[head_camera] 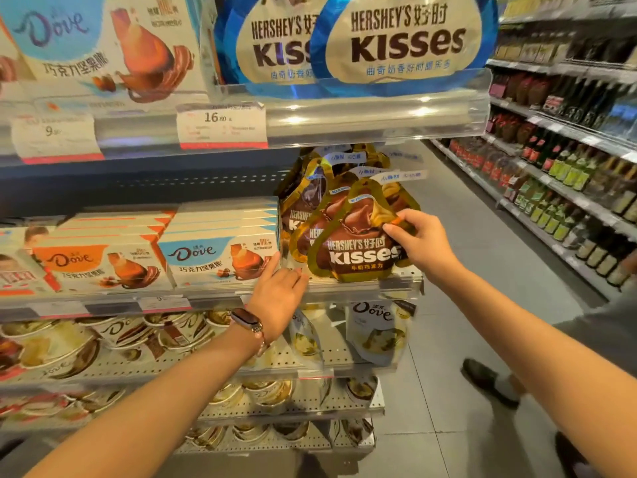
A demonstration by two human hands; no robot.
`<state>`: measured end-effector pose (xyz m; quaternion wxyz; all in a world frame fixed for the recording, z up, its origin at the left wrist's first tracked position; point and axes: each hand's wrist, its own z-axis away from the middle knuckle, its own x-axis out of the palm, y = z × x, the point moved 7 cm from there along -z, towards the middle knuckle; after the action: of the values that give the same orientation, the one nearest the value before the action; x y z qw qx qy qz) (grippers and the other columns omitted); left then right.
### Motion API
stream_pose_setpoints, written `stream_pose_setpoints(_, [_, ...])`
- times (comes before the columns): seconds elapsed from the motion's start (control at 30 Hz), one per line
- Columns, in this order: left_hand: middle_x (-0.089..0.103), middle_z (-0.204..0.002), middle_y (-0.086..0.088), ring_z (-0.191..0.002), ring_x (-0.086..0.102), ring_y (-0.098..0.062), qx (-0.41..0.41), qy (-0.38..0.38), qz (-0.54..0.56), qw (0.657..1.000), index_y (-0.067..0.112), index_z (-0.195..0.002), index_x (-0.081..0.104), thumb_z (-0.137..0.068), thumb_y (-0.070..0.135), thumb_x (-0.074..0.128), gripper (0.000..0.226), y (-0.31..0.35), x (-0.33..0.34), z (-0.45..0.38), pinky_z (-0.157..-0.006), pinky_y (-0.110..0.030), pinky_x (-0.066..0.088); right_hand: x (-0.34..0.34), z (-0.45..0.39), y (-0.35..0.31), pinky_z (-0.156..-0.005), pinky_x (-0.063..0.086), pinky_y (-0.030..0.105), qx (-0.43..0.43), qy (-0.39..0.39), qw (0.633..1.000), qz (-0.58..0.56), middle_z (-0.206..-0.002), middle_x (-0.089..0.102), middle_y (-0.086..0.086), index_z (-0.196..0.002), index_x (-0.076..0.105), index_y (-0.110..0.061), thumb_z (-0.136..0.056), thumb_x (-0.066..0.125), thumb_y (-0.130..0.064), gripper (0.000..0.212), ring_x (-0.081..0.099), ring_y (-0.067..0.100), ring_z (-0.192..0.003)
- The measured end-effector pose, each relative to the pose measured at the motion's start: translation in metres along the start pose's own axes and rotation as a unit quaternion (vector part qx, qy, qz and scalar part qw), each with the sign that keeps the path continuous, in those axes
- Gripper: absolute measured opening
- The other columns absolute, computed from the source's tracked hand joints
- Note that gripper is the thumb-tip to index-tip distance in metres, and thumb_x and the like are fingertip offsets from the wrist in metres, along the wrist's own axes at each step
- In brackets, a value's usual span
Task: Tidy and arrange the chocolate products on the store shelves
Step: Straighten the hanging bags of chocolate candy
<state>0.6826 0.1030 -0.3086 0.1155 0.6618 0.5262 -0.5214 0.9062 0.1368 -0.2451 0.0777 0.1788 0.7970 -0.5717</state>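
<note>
A brown and gold Hershey's Kisses bag (358,250) stands at the front of a row of like bags on the middle shelf. My right hand (418,244) pinches its right edge. My left hand (277,294) rests with fingers straight on the clear shelf rail, at the lower left of the bag and beside a blue Dove box (220,257). An orange Dove box (100,265) sits further left.
Blue Kisses bags (403,43) stand on the shelf above behind a clear rail, with price tags (222,125). Dove tubs (55,343) and pouches (375,332) fill lower shelves. Across the aisle, bottles (565,188) line racks. Another person's shoe (489,381) is on the floor.
</note>
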Motion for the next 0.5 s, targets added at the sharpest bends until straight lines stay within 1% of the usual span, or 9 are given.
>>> stream_pose_setpoints(0.07, [0.071, -0.083, -0.008, -0.074, 0.067, -0.022, 0.008, 0.001, -0.009, 1.000, 0.007, -0.086, 0.072, -0.043, 0.009, 0.087, 0.046, 0.002, -0.001, 0.000, -0.111, -0.047, 0.019, 0.000, 0.001, 0.008, -0.061, 0.048, 0.020, 0.008, 0.003, 1.000, 0.009, -0.076, 0.062, -0.003, -0.081, 0.062, -0.007, -0.088, 0.063, -0.012, 0.009, 0.060, 0.011, -0.072])
stream_pose_setpoints(0.13, [0.071, -0.084, -0.008, -0.073, 0.068, -0.022, 0.015, -0.006, -0.024, 1.000, 0.006, -0.088, 0.072, -0.042, 0.010, 0.087, 0.049, 0.004, -0.003, 0.000, -0.103, -0.053, 0.027, -0.001, 0.004, 0.011, -0.059, 0.047, 0.014, 0.012, 0.007, 1.000, 0.000, -0.076, 0.061, -0.005, -0.075, 0.059, -0.015, -0.089, 0.062, -0.012, 0.014, 0.060, 0.007, -0.072])
stream_pose_setpoints(0.2, [0.071, -0.086, -0.009, -0.075, 0.068, -0.022, 0.023, -0.018, -0.030, 0.999, 0.005, -0.090, 0.072, -0.041, 0.009, 0.085, 0.051, 0.004, -0.003, 0.000, -0.099, -0.057, 0.026, -0.001, 0.007, 0.010, -0.056, 0.046, 0.010, 0.009, 0.000, 1.000, -0.005, -0.075, 0.061, -0.006, -0.073, 0.057, -0.018, -0.089, 0.061, -0.012, 0.018, 0.059, 0.003, -0.070])
stream_pose_setpoints(0.27, [0.071, -0.088, -0.008, -0.078, 0.068, -0.022, 0.030, -0.032, -0.025, 0.999, 0.006, -0.093, 0.072, -0.045, 0.017, 0.081, 0.050, 0.003, -0.002, 0.002, -0.105, -0.056, 0.025, -0.002, 0.007, 0.010, -0.059, 0.049, 0.014, 0.011, -0.010, 1.000, -0.013, -0.078, 0.063, -0.004, -0.077, 0.059, -0.014, -0.090, 0.061, -0.012, 0.013, 0.062, 0.006, -0.073])
stream_pose_setpoints(0.3, [0.071, -0.087, -0.006, -0.079, 0.068, -0.021, 0.036, -0.030, -0.005, 0.999, 0.008, -0.093, 0.072, -0.049, 0.022, 0.077, 0.046, 0.002, -0.006, 0.003, -0.108, -0.053, 0.029, -0.002, 0.007, 0.011, -0.062, 0.051, 0.018, 0.014, -0.015, 1.000, -0.015, -0.081, 0.065, -0.002, -0.080, 0.061, -0.012, -0.090, 0.061, -0.013, 0.010, 0.064, 0.009, -0.077])
stream_pose_setpoints(0.33, [0.070, -0.085, -0.003, -0.077, 0.067, -0.021, 0.043, -0.017, 0.025, 0.999, 0.011, -0.090, 0.071, -0.055, 0.026, 0.070, 0.039, 0.003, -0.016, 0.002, -0.105, -0.049, 0.037, -0.002, 0.007, 0.012, -0.065, 0.053, 0.022, 0.016, -0.019, 1.000, -0.017, -0.084, 0.067, 0.001, -0.083, 0.062, -0.010, -0.090, 0.061, -0.014, 0.008, 0.065, 0.011, -0.080])
stream_pose_setpoints(0.37, [0.067, -0.082, -0.002, -0.074, 0.065, -0.021, 0.048, -0.007, 0.063, 0.997, 0.013, -0.087, 0.068, -0.063, 0.027, 0.061, 0.029, 0.001, -0.029, -0.001, -0.095, -0.043, 0.042, -0.002, 0.007, 0.013, -0.068, 0.055, 0.025, 0.017, -0.023, 0.999, -0.019, -0.087, 0.067, 0.002, -0.086, 0.063, -0.008, -0.090, 0.061, -0.015, 0.008, 0.066, 0.013, -0.082])
stream_pose_setpoints(0.43, [0.060, -0.079, -0.002, -0.073, 0.057, -0.021, 0.041, -0.014, 0.119, 0.992, 0.013, -0.082, 0.061, -0.075, 0.022, 0.049, 0.017, -0.008, -0.051, -0.012, -0.076, -0.035, 0.042, -0.003, 0.006, 0.012, -0.069, 0.056, 0.026, 0.018, -0.030, 0.999, -0.023, -0.088, 0.068, 0.003, -0.088, 0.064, -0.006, -0.090, 0.061, -0.015, 0.009, 0.066, 0.013, -0.083])
stream_pose_setpoints(0.5, [0.056, -0.077, -0.004, -0.071, 0.054, -0.023, 0.010, 0.031, 0.146, 0.989, 0.011, -0.078, 0.057, -0.076, 0.015, 0.042, 0.016, -0.025, -0.075, -0.030, -0.065, -0.035, 0.044, -0.003, 0.006, 0.011, -0.068, 0.057, 0.024, 0.018, -0.038, 0.999, -0.025, -0.088, 0.069, 0.002, -0.091, 0.064, -0.005, -0.090, 0.061, -0.014, 0.009, 0.067, 0.013, -0.082])
